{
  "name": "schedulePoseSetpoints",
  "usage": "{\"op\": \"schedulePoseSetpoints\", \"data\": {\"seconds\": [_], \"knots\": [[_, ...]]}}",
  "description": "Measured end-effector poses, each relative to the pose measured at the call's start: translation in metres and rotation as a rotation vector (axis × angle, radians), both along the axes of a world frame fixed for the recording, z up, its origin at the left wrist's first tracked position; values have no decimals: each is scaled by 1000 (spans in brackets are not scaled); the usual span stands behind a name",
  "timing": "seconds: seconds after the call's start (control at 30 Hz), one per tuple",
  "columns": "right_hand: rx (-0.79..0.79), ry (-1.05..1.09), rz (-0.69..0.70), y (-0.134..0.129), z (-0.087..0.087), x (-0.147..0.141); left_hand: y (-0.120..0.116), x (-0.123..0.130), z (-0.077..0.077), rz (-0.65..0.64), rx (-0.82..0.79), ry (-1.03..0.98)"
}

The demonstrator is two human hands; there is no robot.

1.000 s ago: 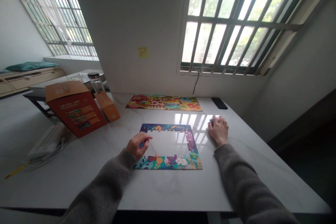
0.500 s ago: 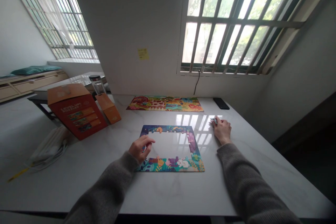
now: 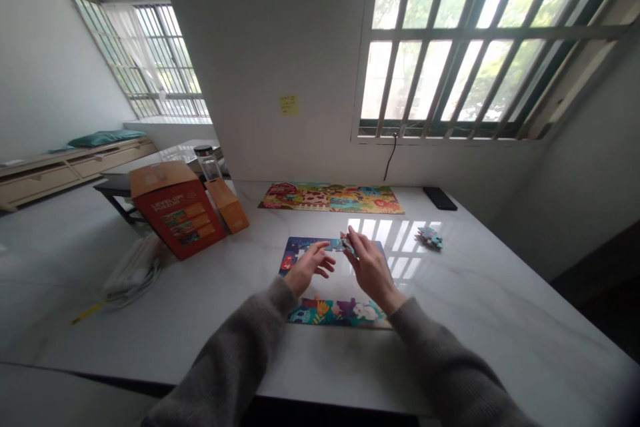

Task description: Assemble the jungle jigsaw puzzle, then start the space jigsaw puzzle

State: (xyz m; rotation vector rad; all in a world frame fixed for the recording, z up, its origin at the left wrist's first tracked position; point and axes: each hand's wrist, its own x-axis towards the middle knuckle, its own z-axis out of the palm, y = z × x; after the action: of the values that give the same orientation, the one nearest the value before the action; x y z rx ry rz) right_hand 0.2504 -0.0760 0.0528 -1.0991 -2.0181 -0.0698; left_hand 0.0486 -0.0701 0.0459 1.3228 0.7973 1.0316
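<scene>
Left hand [image 3: 310, 268] was open, fingers loosely spread, holding nothing I could see, right over the half-built jigsaw border [image 3: 336, 313] lying flat on the marble table [image 3: 505, 320]. Right hand [image 3: 371, 268] had a cardboard puzzle piece [image 3: 347, 245] pinched in its fingertips just above the border's top edge. Looked light and stiff, so I'd grab it by the edges. Loose pieces [image 3: 429, 237] sat off right, finished puzzle [image 3: 330, 199] beyond.

Orange-red puzzle box [image 3: 173, 213]; teal, yellow and purple floral jigsaw frame [image 3: 335, 312]
</scene>
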Motion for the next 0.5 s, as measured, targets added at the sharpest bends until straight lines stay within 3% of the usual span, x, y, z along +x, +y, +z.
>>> {"op": "schedulePoseSetpoints", "data": {"seconds": [0.1,0.23,0.33,0.5], "knots": [[19,-93,31,-16,3,-27,2,20,2,-170,-201,-250],[-27,-132,92,-24,1,-32,1,28,0,-96,-222,-454],[-101,12,144,-27,-2,-27,0,22,0,-72,-223,-451],[-230,363,82,-22,-8,-20,-3,14,1,8,-176,-277]]}}
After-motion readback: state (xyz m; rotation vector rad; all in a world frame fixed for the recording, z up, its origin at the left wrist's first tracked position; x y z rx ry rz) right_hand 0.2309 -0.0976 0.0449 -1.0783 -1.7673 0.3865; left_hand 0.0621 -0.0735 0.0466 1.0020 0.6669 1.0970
